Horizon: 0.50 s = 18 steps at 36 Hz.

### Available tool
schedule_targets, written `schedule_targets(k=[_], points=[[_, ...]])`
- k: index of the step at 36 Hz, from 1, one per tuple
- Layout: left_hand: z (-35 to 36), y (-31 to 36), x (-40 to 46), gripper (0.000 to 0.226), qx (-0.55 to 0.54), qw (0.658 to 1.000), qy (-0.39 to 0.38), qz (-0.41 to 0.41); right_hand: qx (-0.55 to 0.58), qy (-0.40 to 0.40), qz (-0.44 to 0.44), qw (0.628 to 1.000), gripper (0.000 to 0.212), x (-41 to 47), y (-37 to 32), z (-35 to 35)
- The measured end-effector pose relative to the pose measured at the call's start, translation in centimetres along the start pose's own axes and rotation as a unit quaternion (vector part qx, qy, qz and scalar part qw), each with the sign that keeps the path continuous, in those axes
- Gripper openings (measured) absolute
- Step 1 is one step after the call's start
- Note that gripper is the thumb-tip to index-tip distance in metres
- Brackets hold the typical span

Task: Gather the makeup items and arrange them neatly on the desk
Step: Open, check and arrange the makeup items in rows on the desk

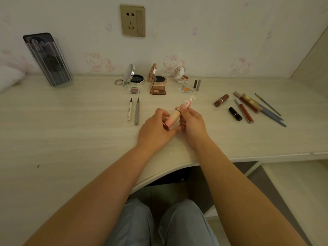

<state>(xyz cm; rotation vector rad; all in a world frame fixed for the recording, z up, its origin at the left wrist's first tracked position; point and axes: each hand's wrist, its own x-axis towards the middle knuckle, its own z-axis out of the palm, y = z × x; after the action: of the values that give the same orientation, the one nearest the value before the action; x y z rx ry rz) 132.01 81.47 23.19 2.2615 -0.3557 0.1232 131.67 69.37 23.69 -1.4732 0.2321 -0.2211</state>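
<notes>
My left hand grips the lower end of a pink tube at the desk's middle. My right hand pinches the tube's upper end, beside a white patterned cap. Behind them stand three open compacts: silver, gold and white floral. Small eyeshadow pans lie in front of them. Two eyeliner pens lie side by side to the left. On the right lie a brown lipstick, a black lipstick, lip gloss tubes and blue pencils.
A clear brush holder with dark brushes stands at the back left of the pale wooden desk. A wall socket sits above. The desk's front edge curves inward near my knees. A lower shelf is at the right.
</notes>
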Motion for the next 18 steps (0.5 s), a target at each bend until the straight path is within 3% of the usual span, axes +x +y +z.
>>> schedule_targets(k=[3, 6, 10, 18], points=[[0.00, -0.14, 0.09, 0.033, -0.011, 0.999, 0.031, -0.008, 0.031, -0.001, -0.005, 0.999, 0.027, 0.06, 0.06, -0.02], [-0.03, -0.31, 0.14, 0.021, -0.026, 0.999, 0.007, -0.019, 0.044, 0.007, -0.008, 0.999, 0.030, 0.02, 0.02, -0.04], [-0.06, -0.09, -0.02, 0.035, -0.049, 0.999, 0.006, -0.001, 0.072, 0.016, -0.005, 0.997, 0.032, 0.11, 0.09, -0.10], [0.44, -0.39, 0.37, 0.032, -0.001, 0.997, 0.076, 0.009, 0.070, 0.022, -0.005, 0.997, 0.028, 0.19, 0.35, 0.02]])
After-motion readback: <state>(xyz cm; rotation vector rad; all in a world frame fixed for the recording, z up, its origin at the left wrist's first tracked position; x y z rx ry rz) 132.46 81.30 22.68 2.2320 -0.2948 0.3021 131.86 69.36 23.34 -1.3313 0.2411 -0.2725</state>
